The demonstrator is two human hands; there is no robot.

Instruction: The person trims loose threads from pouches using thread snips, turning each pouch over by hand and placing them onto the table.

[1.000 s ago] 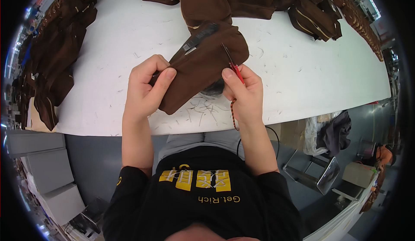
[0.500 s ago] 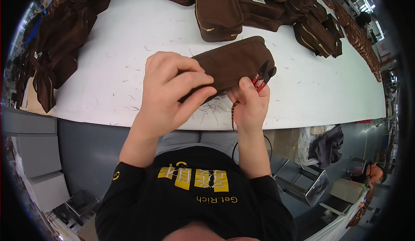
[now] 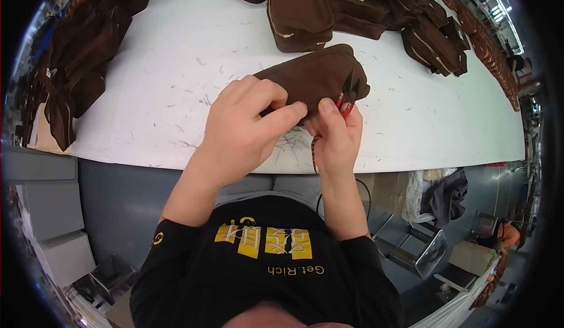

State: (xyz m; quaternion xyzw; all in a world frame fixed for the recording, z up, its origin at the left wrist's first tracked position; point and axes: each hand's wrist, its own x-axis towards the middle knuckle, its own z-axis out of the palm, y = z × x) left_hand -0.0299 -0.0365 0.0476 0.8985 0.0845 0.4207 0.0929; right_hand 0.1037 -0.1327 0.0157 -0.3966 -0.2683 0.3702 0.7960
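The dark-brown fabric pouch (image 3: 314, 78) is above the white table (image 3: 170, 87), just beyond the fingers of both hands, its near edge against them. The left hand (image 3: 247, 122) curls over that edge, thumb and forefinger drawn close; whether they pinch cloth or thread, I cannot tell. The right hand (image 3: 336, 134) has its fingers closed around small red-handled metal snips (image 3: 346, 100), their dark blades parted over the pouch's right end.
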